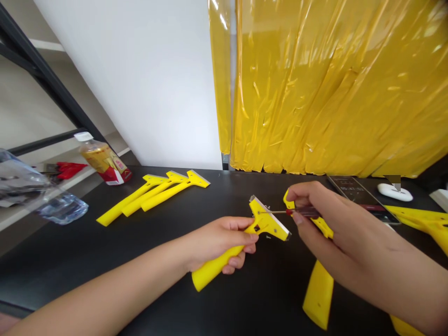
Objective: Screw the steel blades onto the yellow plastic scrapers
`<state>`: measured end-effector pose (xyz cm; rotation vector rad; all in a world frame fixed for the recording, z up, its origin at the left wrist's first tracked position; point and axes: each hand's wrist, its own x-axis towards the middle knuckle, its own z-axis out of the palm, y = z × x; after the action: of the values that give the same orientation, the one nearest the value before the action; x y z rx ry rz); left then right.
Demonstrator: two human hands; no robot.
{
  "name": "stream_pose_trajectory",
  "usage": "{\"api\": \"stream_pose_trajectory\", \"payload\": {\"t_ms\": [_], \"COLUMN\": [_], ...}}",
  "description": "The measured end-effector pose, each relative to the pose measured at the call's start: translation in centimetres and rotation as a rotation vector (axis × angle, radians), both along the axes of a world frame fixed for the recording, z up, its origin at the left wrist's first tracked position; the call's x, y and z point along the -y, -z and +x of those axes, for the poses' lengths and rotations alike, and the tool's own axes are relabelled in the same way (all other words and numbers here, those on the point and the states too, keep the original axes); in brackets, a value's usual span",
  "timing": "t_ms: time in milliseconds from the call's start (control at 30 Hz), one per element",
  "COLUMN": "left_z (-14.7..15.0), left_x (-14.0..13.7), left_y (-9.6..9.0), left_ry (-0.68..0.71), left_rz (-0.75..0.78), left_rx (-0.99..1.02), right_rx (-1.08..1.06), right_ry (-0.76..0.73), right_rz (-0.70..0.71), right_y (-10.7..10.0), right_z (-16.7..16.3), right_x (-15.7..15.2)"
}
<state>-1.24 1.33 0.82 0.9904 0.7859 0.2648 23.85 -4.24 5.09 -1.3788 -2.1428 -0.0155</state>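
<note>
My left hand (227, 242) is closed around the handle of a yellow scraper (219, 263), its blade end pointing up and right. Between thumb and fingers my right hand (336, 228) grips a screwdriver (306, 212) with a dark red handle. The screwdriver's thin shaft reaches left, and its tip meets a screw on the scraper's head. A second screw sits lower on that head. Small screws (268, 237) lie on the black table by the blade. Partly hidden under my right hand is another yellow scraper part (318, 294).
Three yellow scrapers (168, 191) lie side by side at the back left. Behind them stand a drink bottle (105, 158) and a clear plastic bottle (66, 205). A phone (350, 189), a white case (395, 192) and more yellow parts (420, 219) are at the right.
</note>
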Motion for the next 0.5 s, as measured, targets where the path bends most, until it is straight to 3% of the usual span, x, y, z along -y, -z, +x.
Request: {"api": "stream_pose_trajectory", "payload": {"t_ms": [500], "left_z": [-0.4], "left_x": [-0.3], "left_y": [0.1], "left_ry": [-0.015], "left_rz": [-0.056], "left_rx": [0.033], "right_rx": [0.112], "right_ry": [-0.030], "right_rz": [0.097], "right_y": [-1.5], "right_z": [-1.7], "right_x": [-3.5]}}
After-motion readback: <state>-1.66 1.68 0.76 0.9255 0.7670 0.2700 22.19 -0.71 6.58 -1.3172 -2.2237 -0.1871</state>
